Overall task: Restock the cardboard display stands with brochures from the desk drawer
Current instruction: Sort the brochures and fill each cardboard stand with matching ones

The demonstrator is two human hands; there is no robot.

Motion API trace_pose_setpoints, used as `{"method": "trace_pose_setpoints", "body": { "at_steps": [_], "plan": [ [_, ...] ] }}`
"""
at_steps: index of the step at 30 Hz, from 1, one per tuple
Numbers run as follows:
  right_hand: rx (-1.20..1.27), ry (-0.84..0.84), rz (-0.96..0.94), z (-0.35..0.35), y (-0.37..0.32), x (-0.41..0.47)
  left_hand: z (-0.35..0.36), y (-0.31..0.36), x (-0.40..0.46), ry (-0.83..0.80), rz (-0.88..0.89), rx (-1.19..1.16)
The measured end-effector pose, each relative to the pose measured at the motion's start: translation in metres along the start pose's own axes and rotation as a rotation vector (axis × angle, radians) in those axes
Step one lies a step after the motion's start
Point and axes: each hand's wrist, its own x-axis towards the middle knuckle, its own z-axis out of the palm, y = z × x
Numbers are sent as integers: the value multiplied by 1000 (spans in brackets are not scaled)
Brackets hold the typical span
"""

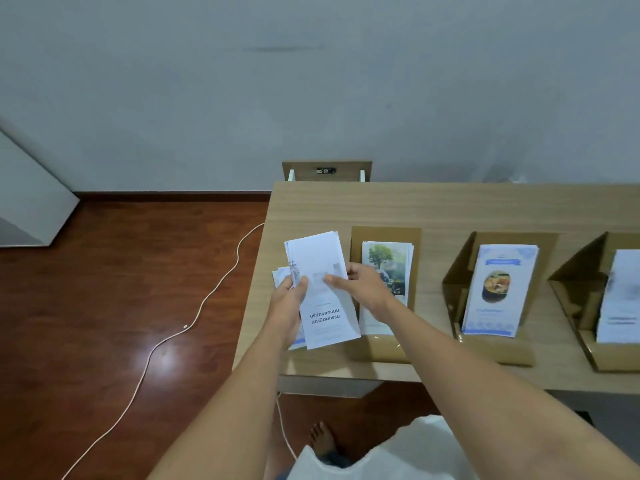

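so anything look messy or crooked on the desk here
Only the white brochures held by the left hand and right hand: fanned and tilted, not squared. The brochures in the three cardboard stands look neat.

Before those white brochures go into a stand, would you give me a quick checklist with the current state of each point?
1. White brochure stack held by both left hand and right hand: ok.
2. Stack edges squared: not ok, sheets fan out at the left.
3. Tree brochure stand already stocked: ok.
4. Food brochure stand stocked: ok.
5. Rightmost stand stocked: ok, cut off by frame.
6. Empty stand for this stack: cannot tell.
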Motion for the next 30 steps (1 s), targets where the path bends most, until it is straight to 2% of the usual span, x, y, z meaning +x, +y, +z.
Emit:
{"method": "trace_pose_setpoints", "body": {
  "at_steps": [7, 14, 23, 30],
  "plan": [
    [23, 43, -46, -103, 15, -53, 99, -30, -44, -91, 57, 93],
    [-35, 181, -96, -207, 25, -106, 197, -66, -70, -141, 16, 133],
    [134, 402, -124, -282, 50, -154, 281, -105, -87, -168, 66, 159],
    [196, 527, -132, -324, 64, -170, 324, -123, -91, -224, 30, 156]
  ]
}}
